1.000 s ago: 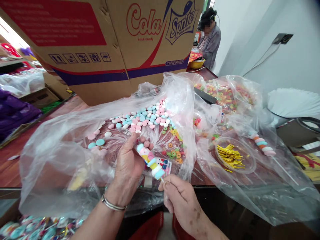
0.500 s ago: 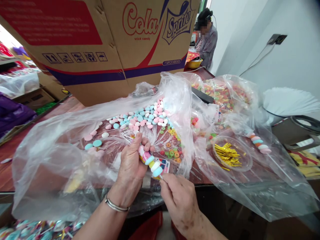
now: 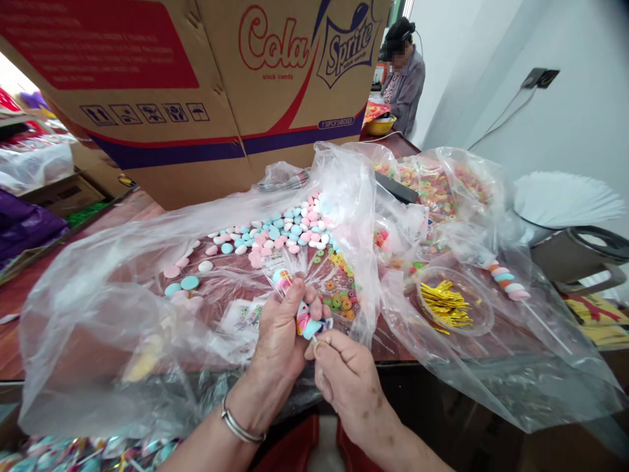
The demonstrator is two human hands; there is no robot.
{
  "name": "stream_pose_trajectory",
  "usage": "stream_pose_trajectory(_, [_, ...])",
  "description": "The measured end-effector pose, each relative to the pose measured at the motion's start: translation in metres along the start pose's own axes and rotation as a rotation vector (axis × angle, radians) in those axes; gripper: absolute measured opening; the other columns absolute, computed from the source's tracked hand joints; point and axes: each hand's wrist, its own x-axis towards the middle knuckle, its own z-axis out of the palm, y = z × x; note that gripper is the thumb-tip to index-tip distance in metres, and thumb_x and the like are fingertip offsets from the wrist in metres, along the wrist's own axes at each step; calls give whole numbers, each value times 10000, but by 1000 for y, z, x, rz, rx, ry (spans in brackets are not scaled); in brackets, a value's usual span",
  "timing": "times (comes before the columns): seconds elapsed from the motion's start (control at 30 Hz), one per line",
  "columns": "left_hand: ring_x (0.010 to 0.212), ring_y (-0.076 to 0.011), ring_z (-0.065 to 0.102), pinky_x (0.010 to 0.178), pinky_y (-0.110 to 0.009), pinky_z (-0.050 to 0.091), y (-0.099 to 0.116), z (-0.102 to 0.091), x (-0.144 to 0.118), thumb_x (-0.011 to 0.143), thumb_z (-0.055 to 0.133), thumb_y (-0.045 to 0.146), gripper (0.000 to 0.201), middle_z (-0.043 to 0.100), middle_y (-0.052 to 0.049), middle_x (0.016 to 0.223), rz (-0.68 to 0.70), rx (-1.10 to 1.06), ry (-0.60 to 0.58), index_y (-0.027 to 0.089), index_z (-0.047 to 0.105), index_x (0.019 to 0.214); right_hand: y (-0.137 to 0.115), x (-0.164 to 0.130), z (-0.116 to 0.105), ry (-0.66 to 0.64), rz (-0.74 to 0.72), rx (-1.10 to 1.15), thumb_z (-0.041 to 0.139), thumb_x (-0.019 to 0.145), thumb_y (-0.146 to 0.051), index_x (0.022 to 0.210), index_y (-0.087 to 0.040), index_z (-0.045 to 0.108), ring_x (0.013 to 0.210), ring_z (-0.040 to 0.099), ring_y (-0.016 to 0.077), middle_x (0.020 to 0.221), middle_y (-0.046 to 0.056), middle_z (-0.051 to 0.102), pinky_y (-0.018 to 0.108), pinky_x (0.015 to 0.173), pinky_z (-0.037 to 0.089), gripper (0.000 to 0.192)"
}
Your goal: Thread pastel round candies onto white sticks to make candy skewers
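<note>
My left hand [image 3: 280, 334] is bare, with no glove and no ring that shows. A plain, thin, silver-coloured metal bangle [image 3: 239, 426] circles my left wrist, its narrow band catching the light. My left forearm [image 3: 206, 449] below it is uncovered; no sleeve reaches into view. My right hand [image 3: 351, 387] is likewise bare, with no ring, watch or band. Its back bears several small darker spots and visible creases at the knuckles. My fingers [image 3: 289, 305] have short, unpainted nails. My right forearm [image 3: 417, 455] is also sleeveless in view.
</note>
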Motion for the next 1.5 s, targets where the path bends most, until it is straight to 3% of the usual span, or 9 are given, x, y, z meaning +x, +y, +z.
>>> stream_pose_trajectory(0.2, [630, -184, 632, 572, -312, 540, 23, -7, 18, 751, 671, 404, 321, 660, -89, 775, 66, -2, 127, 105, 614, 852, -12, -5, -16, -34, -90, -332, 472, 891, -324, 700, -184, 491, 451, 287, 62, 500, -83, 329, 189, 422, 232, 238])
stream_pose_trajectory(0.33, [566, -144, 609, 552, -287, 535, 38, -7, 29, 771, 663, 264, 196, 631, -42, 715, 148, 25, 182, 110, 617, 883, -17, -9, -18, -68, -98, -464, 480, 889, -287, 683, -187, 483, 486, 292, 68, 526, -74, 338, 198, 449, 239, 229])
stream_pose_trajectory(0.5, [436, -60, 449, 459, -204, 457, 19, -1, 16, 736, 698, 182, 163, 472, 51, 569, 86, -18, 2, 113, 594, 841, -13, -2, -13, -32, -75, -405, 471, 888, -315, 699, -191, 476, 471, 310, 70, 527, -74, 344, 200, 443, 251, 226])
stream_pose_trajectory(0.7, [469, -80, 490, 498, -223, 482, 11, -1, 15, 729, 709, 236, 183, 495, 32, 600, 38, -14, 53, 131, 567, 773, -13, 0, -9, -39, -84, -349, 423, 906, -357, 749, -182, 512, 434, 309, 73, 488, -81, 337, 199, 425, 252, 251])
stream_pose_trajectory(0.87, [447, -59, 462, 508, -210, 489, 25, -6, 26, 784, 643, 185, 139, 481, 32, 607, 69, -84, 173, 134, 531, 718, -9, -5, -13, 79, -400, -893, 443, 886, -264, 733, -168, 601, 510, 432, 99, 557, -19, 490, 220, 515, 327, 240])
stream_pose_trajectory(1.03, [412, -35, 412, 556, -221, 524, 31, -9, 29, 843, 586, 197, 137, 484, 33, 606, 131, -109, 214, 121, 534, 742, -2, -6, -14, 160, -578, -1137, 419, 898, -213, 775, -159, 635, 545, 545, 133, 592, 29, 603, 239, 573, 359, 254])
stream_pose_trajectory(1.2, [445, -51, 455, 517, -176, 505, 38, -14, 35, 887, 517, 194, 175, 480, 24, 601, 119, -209, 209, 131, 529, 723, -6, -10, -11, 88, -557, -1129, 358, 919, -215, 760, -153, 610, 534, 512, 130, 576, 16, 546, 249, 561, 340, 304])
stream_pose_trajectory(1.37, [470, -50, 466, 537, -171, 506, 37, -15, 37, 904, 498, 244, 204, 465, 28, 606, 106, -286, 218, 132, 523, 736, -11, -11, -7, 3, -327, -893, 370, 923, -251, 734, -177, 536, 488, 367, 88, 547, -49, 386, 219, 492, 284, 263])
stream_pose_trajectory(1.5, [432, -30, 398, 531, -173, 500, 31, -15, 33, 912, 485, 252, 209, 424, 38, 603, 45, -267, 146, 132, 502, 742, -5, -9, -7, 5, -225, -711, 395, 931, -299, 720, -188, 508, 493, 326, 81, 542, -62, 354, 210, 480, 270, 264])
